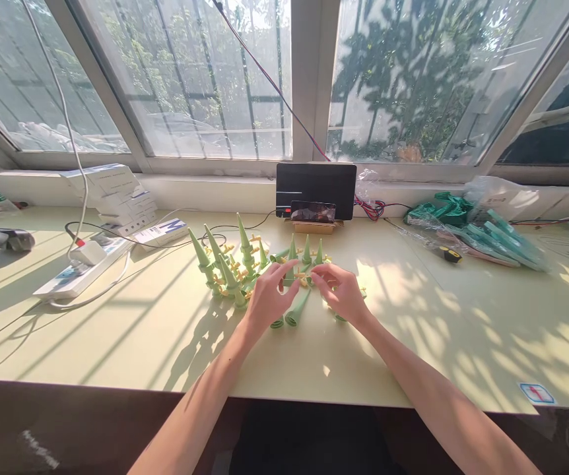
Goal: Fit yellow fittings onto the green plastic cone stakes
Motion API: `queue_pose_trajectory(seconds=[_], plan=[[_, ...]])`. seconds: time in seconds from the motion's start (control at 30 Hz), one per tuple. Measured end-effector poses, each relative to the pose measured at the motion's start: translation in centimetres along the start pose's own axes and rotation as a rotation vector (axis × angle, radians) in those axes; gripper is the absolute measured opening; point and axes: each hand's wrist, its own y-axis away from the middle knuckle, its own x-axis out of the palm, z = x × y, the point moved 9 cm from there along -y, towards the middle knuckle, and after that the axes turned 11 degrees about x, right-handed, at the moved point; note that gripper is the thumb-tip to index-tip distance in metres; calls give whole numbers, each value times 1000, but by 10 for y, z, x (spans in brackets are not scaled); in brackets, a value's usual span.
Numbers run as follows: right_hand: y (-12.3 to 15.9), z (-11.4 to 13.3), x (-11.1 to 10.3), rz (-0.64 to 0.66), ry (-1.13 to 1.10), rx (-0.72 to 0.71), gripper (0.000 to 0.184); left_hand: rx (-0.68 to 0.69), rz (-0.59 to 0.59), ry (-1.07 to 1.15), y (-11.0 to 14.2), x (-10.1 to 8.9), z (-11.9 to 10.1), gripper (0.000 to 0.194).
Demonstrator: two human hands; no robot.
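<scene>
Both of my hands are over a cluster of light green plastic cones with small yellow connectors, in the middle of the table. My left hand (272, 293) curls its thumb and fingers around the lower part of an upright green cone (292, 249). Opposite it, my right hand (338, 290) has its fingers bent together beside a yellow connector (303, 277); what lies between its fingertips is too small to make out. Beneath the hands a green cone lying on its side (296, 310) turns its hollow end towards me. Further upright cones (243, 241) stand joined together left of my left hand.
A phone (313, 211) leans before a black tablet (346, 191) at the back. To the left are a white power strip (61, 284), cables and stacked white boxes (113, 191). Green plastic bags (500, 241) and a yellow-black tool (449, 254) lie at the right.
</scene>
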Motion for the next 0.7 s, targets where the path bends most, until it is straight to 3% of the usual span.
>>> queue_pose_trajectory(seconds=[0.27, 0.5, 0.7], plan=[[-1, 0, -4, -49, 41, -7, 23, -5, -29, 33, 1, 0, 1, 38], [0, 1, 1, -3, 41, -2, 22, 0, -25, 73, 2, 2, -2, 37], [0, -2, 6, 15, 43, 16, 25, -48, -33, 154, 3, 6, 4, 59]])
